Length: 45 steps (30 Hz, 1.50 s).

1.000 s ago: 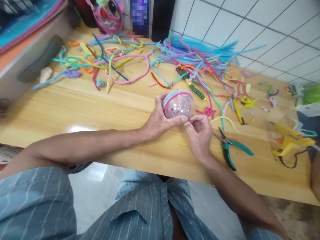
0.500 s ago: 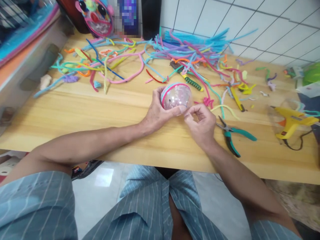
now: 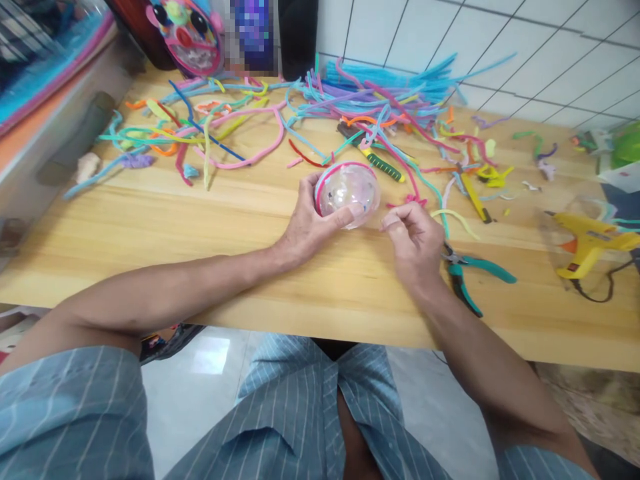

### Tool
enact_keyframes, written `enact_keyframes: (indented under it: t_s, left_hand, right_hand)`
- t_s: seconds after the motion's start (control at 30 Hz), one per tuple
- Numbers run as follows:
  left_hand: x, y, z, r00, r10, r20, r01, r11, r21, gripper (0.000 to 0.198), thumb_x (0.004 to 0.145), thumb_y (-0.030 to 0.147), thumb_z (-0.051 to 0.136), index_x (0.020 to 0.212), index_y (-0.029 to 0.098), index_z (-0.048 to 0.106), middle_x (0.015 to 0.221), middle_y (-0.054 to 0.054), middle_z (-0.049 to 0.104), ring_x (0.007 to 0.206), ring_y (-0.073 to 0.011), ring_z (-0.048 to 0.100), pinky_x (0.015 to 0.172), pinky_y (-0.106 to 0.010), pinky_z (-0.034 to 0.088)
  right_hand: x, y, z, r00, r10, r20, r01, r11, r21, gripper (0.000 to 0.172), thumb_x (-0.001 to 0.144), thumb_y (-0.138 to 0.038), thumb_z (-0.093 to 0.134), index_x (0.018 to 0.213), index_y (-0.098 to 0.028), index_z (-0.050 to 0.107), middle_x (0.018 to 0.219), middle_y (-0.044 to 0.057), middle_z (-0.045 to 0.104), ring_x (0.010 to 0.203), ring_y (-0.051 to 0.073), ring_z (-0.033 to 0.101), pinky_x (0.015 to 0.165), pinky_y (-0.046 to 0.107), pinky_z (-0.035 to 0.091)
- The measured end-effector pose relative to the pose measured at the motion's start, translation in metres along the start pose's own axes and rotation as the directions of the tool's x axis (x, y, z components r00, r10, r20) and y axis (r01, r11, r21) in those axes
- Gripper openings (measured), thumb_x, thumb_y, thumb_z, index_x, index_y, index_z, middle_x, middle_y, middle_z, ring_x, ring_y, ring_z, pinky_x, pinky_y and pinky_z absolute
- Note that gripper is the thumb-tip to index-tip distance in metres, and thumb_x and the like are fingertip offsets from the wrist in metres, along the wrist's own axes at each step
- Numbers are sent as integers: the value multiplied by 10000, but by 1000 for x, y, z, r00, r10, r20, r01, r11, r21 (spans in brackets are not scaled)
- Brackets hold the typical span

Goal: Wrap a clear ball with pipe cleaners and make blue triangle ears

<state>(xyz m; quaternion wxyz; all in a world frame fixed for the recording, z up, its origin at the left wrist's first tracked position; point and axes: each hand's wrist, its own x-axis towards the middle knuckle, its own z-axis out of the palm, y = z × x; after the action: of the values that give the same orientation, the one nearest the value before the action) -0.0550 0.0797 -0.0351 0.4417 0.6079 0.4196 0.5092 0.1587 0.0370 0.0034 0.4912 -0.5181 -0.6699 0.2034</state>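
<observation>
A clear plastic ball (image 3: 354,193) with a pink band around it rests in my left hand (image 3: 313,223), the thumb laid across its lower front. Small pale and dark bits show through its wall. Just right of the ball, and apart from it, my right hand (image 3: 415,237) has thumb and forefinger pressed together in a pinch. Anything between those fingertips is too small to make out. Behind that hand lies a pink twist of pipe cleaner (image 3: 414,200). Teal-handled pliers (image 3: 456,260) lie on the table close to its right side.
Bundled blue and purple pipe cleaners (image 3: 370,90) lie along the tiled wall. Loose coloured pieces (image 3: 240,143) are strewn at the back left. A green-handled tool (image 3: 385,165) and a yellow cutter (image 3: 475,193) lie behind my hands. A yellow glue gun (image 3: 583,240) is at right.
My right hand has drawn away from the ball to the right, still pinched. My left hand has shifted slightly left and turned the ball a little.
</observation>
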Motion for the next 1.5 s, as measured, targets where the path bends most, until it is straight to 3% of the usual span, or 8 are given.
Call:
enact_keyframes:
  t_s: [0.13, 0.27, 0.43, 0.57, 0.9, 1.27, 1.5]
  left_hand:
    - [2, 0, 1, 999, 28, -30, -28, 1000, -2, 922, 792, 809, 847, 1446, 309, 431, 1534, -124, 559, 1454, -341, 589, 1248, -545, 502]
    - [4, -3, 1, 998, 37, -50, -37, 999, -2, 915, 796, 813, 841, 1437, 301, 437, 1519, -130, 572, 1435, -341, 606, 1243, -551, 510]
    - [3, -1, 3, 998, 22, -50, -22, 1000, 1, 945, 788, 827, 837, 1449, 303, 411, 1547, -132, 560, 1463, -347, 585, 1249, -542, 504]
    - [0, 4, 6, 999, 23, -44, -24, 999, -24, 952, 798, 826, 829, 1452, 294, 386, 1568, -141, 538, 1469, -336, 582, 1259, -531, 495]
    - [-6, 17, 16, 996, -42, -85, 29, 989, -148, 919, 814, 611, 933, 1460, 282, 369, 1571, -142, 535, 1480, -323, 581, 1277, -530, 485]
    - [-5, 9, 13, 998, 6, -70, -11, 998, -65, 971, 878, 754, 810, 1571, 298, 307, 1630, -150, 464, 1532, -315, 533, 1289, -490, 468]
    - [3, 1, 9, 991, 73, -111, -79, 996, -51, 959, 829, 829, 801, 1498, 292, 371, 1602, -134, 508, 1520, -345, 545, 1301, -512, 471]
  right_hand:
    - [3, -6, -3, 999, -46, 29, 48, 997, -64, 119, 1017, -342, 692, 939, -311, 777, 883, 11, 787, 842, 222, 716, 852, 417, 585]
    - [3, -9, -4, 999, -10, 47, 13, 997, -71, 97, 1014, -337, 724, 1007, -329, 820, 949, 12, 829, 891, 227, 759, 894, 422, 613]
    - [2, -2, -2, 999, 26, 33, -23, 996, -84, 20, 948, -321, 791, 939, -307, 803, 905, -3, 820, 846, 214, 752, 878, 405, 616]
    - [1, 8, -2, 999, 35, 19, -33, 997, -75, 91, 906, -344, 842, 892, -292, 769, 858, -15, 791, 802, 198, 717, 844, 391, 595]
    - [5, 15, -11, 982, 176, -69, -183, 977, -107, 117, 957, -391, 783, 940, -278, 806, 908, 0, 809, 840, 196, 728, 857, 396, 601]
    - [9, 19, -9, 993, 96, -70, -108, 974, -198, 105, 930, -266, 727, 962, -267, 827, 933, 18, 849, 821, 201, 762, 823, 402, 638]
    - [15, 27, -11, 1000, -20, -16, 14, 953, -304, 120, 906, -227, 706, 933, -257, 819, 843, 15, 784, 726, 188, 690, 737, 378, 584]
